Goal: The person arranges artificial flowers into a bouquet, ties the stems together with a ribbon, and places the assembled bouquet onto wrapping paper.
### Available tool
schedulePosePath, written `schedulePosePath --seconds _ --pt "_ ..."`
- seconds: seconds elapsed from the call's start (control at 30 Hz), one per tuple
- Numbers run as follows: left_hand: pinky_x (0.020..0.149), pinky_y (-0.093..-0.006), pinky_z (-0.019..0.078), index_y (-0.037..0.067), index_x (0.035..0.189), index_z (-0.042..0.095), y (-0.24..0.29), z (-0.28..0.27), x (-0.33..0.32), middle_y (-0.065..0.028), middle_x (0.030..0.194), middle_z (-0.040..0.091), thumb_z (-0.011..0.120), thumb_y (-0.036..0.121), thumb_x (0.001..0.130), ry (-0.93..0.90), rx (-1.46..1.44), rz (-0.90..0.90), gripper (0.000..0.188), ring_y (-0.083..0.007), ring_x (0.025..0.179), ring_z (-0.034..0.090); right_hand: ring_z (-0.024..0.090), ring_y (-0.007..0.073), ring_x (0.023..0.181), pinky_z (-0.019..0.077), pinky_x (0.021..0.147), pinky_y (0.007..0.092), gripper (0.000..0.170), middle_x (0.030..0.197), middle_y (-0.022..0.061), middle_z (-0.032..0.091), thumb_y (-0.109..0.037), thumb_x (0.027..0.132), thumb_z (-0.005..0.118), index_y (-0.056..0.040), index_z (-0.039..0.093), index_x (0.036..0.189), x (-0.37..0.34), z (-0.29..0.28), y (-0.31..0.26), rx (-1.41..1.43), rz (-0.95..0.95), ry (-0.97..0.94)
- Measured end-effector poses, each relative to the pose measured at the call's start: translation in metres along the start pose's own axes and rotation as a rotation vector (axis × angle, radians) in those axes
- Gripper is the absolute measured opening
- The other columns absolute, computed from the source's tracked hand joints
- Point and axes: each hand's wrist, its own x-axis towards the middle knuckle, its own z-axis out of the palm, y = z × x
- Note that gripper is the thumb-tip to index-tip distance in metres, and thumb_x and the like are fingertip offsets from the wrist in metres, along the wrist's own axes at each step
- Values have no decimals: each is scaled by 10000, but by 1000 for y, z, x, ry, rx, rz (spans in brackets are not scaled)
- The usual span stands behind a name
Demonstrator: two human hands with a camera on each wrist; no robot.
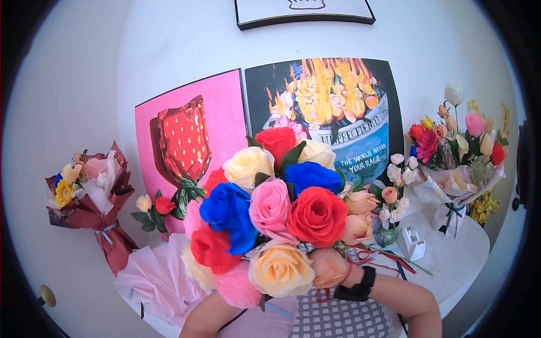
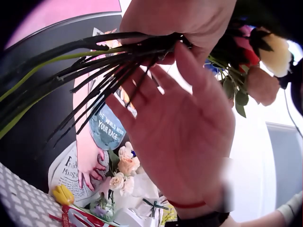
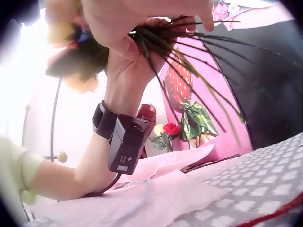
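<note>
A large round bouquet of artificial roses (image 1: 271, 208) in red, blue, pink and cream fills the middle of the head view and hides both hands from that camera. In the left wrist view my left hand (image 2: 177, 19) grips the bundle of dark green stems (image 2: 151, 45) just below the flower heads. My right hand (image 2: 182, 123) is held up beside the stems, palm facing the left wrist camera and fingers extended. Its thumb lies close to the left hand's grip. From the right wrist camera, the stems fan out past the hands, their ends loose.
Pink wrapping paper (image 1: 160, 276) and a grey patterned sheet (image 1: 338, 315) lie on the table. A wrapped bouquet (image 1: 110, 236) stands left, another (image 1: 459, 186) right. A white tape dispenser (image 1: 413, 245) sits near red and green ribbons. Posters (image 1: 225, 96) lean against the wall behind.
</note>
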Motion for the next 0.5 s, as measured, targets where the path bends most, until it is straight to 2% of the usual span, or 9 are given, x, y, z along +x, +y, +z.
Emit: schedulePosePath --seconds 0.03,0.17,0.2,0.27,0.37,0.5 --pt "1001 -303 309 96 1305 306 -3 15 21 -71 1301 369 401 273 913 -4 0 7 441 -173 1187 384 521 197 1011 412 890 317 383 1130 100 521 -202 842 531 -39 446 1178 6 7 -4 7 -2 2" --pt "999 -304 312 92 1302 308 -9 2 6 -74 1297 373 403 273 912 -11 -3 38 441 -174 1183 389 521 198 1013 412 891 318 383 1131 101 520 -200 842 529 -38 445 1179 -1 2 -1 39 -10 -1" --pt "998 -304 313 91 1301 309 -13 28 44 -74 1296 374 403 273 911 -13 -7 43 441 -175 1182 390 520 198 1013 411 891 318 383 1132 101 520 -199 842 529 -38 444 1179 8 7 -6 46 -7 -3" --pt "996 -304 315 89 1300 310 -11 8 20 -76 1294 376 404 273 911 -16 -19 47 441 -175 1180 392 520 198 1014 411 892 318 383 1132 101 520 -198 842 528 -37 444 1180 16 13 -10 63 5 -6" --pt "994 -305 317 86 1298 312 -42 25 23 -78 1291 379 405 273 910 -14 -37 52 440 -176 1177 395 519 199 1015 411 892 319 383 1133 102 520 -196 842 526 -36 443 1180 -18 -8 9 93 23 -14" --pt "992 -306 321 82 1295 315 -33 13 18 -81 1287 383 407 274 909 1 -42 61 440 -178 1173 399 518 199 1017 410 894 319 383 1134 103 519 -194 842 525 -35 442 1181 -18 -18 10 149 32 -25"
